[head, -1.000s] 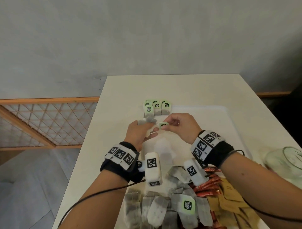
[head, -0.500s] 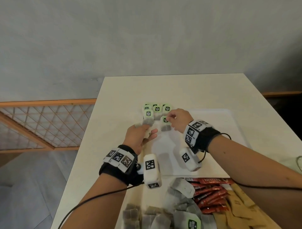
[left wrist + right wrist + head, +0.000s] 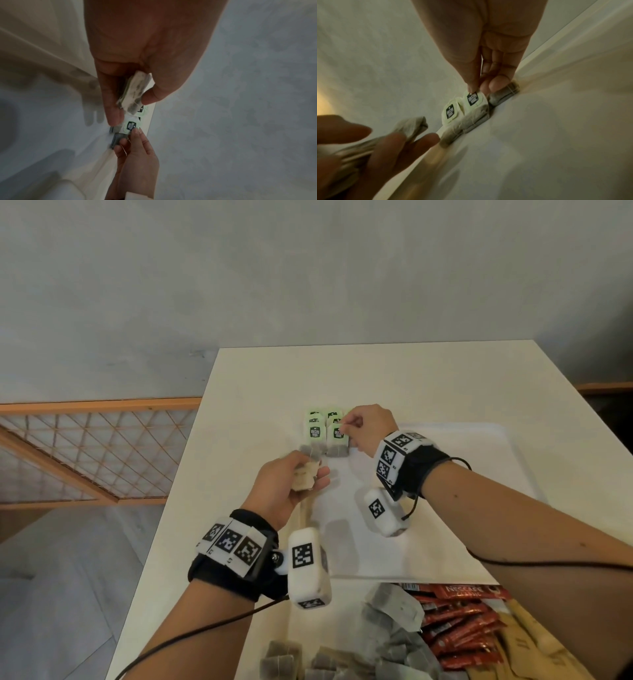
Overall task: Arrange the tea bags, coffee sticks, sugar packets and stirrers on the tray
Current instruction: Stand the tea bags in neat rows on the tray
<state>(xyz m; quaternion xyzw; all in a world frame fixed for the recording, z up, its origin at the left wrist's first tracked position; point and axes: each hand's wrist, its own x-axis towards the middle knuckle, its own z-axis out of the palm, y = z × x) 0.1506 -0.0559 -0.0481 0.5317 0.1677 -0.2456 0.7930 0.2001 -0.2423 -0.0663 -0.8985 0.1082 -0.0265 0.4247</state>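
The white tray lies on the cream tabletop and serves as the reference here. At its far-left corner, arranged tea bags lie in overlapping rows, green tags up, grey pouches toward the person.

The right hand is over that corner. Its grip is closed in a pinch: thumb and forefinger hold the green tag of the nearest right-hand tea bag, which lies on the tray surface beside its neighbour (the remaining fingers are curled under, close against a further pouch at the tray rim).

The left hand is at the tray's left edge, just nearer the person than the rows. Its grip is closed around a small stack of tea bags, held between thumb and fingers; the stack is clear of the tray surface. How many bags are in it cannot be told.

Off the tray's near edge, on the tabletop, lies the unsorted supply: a heap of loose tea bags, red coffee sticks to its right, and tan sugar packets beyond those. Most of the tray floor is bare white. Stirrers cannot be made out with certainty.

Left of the tabletop stands a wooden lattice railing.
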